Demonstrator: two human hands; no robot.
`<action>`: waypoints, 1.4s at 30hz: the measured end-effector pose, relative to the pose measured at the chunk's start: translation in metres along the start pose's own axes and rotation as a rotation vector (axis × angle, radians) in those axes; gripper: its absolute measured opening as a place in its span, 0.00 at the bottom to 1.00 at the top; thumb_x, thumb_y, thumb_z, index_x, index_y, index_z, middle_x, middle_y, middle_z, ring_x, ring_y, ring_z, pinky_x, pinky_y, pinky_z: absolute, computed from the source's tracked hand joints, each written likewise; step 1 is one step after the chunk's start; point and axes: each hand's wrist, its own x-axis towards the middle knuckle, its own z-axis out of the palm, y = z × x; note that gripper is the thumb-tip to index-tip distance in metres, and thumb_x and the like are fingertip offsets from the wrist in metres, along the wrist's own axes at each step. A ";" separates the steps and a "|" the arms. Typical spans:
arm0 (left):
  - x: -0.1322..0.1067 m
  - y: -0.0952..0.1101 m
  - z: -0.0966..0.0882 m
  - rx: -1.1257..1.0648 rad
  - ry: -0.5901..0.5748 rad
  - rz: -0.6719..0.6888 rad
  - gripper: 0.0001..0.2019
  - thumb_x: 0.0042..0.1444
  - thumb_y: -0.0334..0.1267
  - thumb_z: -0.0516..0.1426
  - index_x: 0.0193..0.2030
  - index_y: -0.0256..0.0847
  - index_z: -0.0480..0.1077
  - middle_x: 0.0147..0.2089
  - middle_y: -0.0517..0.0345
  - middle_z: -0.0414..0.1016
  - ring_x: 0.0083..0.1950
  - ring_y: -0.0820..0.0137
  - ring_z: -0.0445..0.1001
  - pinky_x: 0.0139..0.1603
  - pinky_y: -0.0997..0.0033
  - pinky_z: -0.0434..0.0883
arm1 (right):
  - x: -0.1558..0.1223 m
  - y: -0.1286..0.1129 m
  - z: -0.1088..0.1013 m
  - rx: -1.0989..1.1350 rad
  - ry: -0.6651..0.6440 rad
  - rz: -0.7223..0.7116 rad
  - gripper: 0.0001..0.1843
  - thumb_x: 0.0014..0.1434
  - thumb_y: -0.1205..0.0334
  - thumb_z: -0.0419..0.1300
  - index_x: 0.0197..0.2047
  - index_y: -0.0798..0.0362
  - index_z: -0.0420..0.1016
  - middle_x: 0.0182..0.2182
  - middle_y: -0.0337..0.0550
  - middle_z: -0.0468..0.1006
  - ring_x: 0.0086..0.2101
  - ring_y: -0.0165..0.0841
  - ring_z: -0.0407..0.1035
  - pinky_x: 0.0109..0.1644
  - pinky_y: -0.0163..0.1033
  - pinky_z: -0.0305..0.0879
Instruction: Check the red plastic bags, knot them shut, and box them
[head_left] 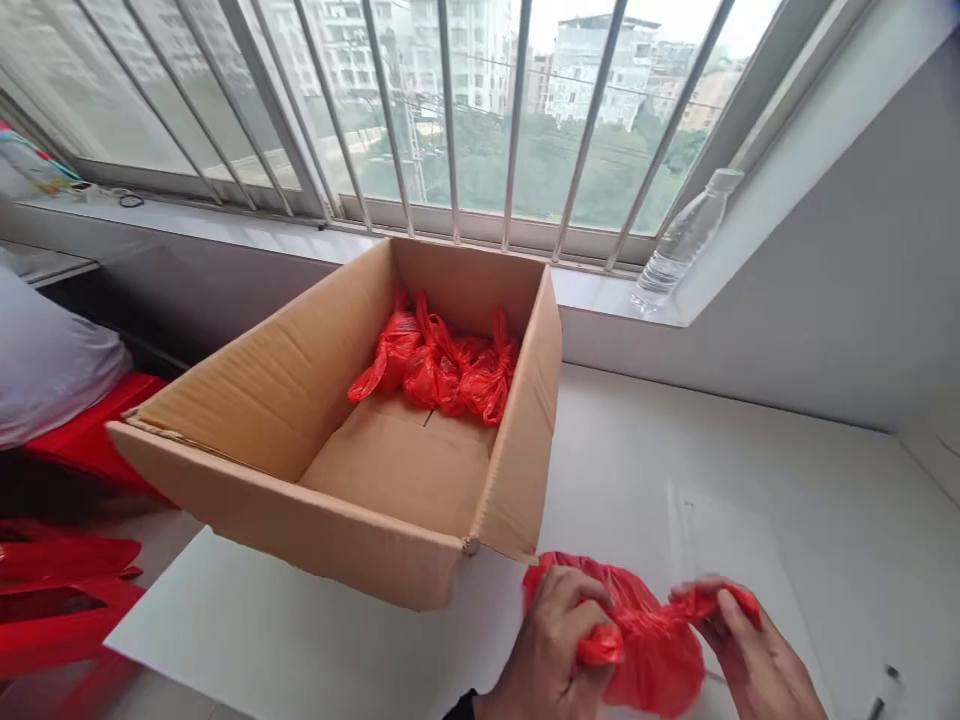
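Note:
A red plastic bag (656,665) lies on the white table at the lower right, its neck drawn together between my hands. My left hand (559,635) is closed around one gathered end of it. The other end is pinched between the thumb and fingers of my right hand (754,640). What the bag contains is hidden. Just beyond my left hand stands an open cardboard box (337,540), and several knotted red bags (450,370) sit together against its far end.
A clear plastic bottle (686,240) stands on the windowsill (592,290). On the white table (622,430) lie a transparent sheet (731,540) and a dark pen (885,690). At the left edge are a person's light sleeve (52,360) and red plastic bags (60,600).

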 end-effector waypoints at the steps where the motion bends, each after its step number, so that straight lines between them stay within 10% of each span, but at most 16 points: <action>1: -0.002 0.003 -0.006 -0.030 -0.035 -0.042 0.30 0.72 0.60 0.37 0.38 0.43 0.71 0.44 0.51 0.77 0.47 0.66 0.76 0.50 0.64 0.74 | -0.002 -0.003 0.001 -0.005 -0.046 -0.035 0.25 0.62 0.37 0.63 0.50 0.47 0.72 0.47 0.45 0.81 0.52 0.41 0.75 0.55 0.39 0.75; 7: -0.019 -0.010 -0.021 -0.012 -0.143 -0.204 0.12 0.75 0.40 0.45 0.59 0.46 0.64 0.61 0.47 0.68 0.64 0.62 0.66 0.66 0.54 0.66 | 0.004 -0.008 -0.005 -0.095 -0.088 -0.085 0.19 0.70 0.42 0.56 0.49 0.47 0.75 0.43 0.41 0.79 0.46 0.35 0.73 0.51 0.37 0.68; 15: -0.011 0.001 -0.017 0.259 -0.275 -0.052 0.29 0.71 0.35 0.52 0.76 0.45 0.50 0.78 0.51 0.52 0.79 0.59 0.45 0.77 0.49 0.52 | -0.005 -0.014 -0.004 -0.100 -0.198 -0.070 0.25 0.72 0.43 0.55 0.67 0.41 0.64 0.56 0.43 0.77 0.56 0.38 0.73 0.58 0.43 0.71; 23: -0.013 -0.022 0.020 0.524 -0.411 0.109 0.36 0.67 0.25 0.49 0.79 0.42 0.42 0.80 0.57 0.49 0.81 0.62 0.44 0.79 0.53 0.43 | -0.002 0.042 0.011 -1.001 -0.241 -0.880 0.33 0.72 0.69 0.48 0.77 0.44 0.49 0.72 0.45 0.61 0.71 0.42 0.54 0.73 0.63 0.54; 35: -0.009 -0.013 0.023 0.531 -0.372 0.069 0.35 0.69 0.28 0.49 0.80 0.43 0.40 0.80 0.56 0.51 0.80 0.63 0.47 0.79 0.54 0.47 | 0.009 0.056 0.009 -1.017 -0.236 -0.896 0.40 0.69 0.75 0.47 0.79 0.46 0.38 0.74 0.46 0.57 0.72 0.44 0.50 0.73 0.66 0.54; 42: -0.008 -0.001 -0.003 0.331 -0.105 -0.122 0.25 0.73 0.31 0.48 0.74 0.48 0.56 0.73 0.52 0.65 0.77 0.62 0.55 0.77 0.44 0.53 | 0.001 0.032 -0.002 -0.843 -0.195 -0.816 0.31 0.75 0.68 0.44 0.77 0.43 0.45 0.71 0.43 0.64 0.72 0.38 0.53 0.77 0.64 0.43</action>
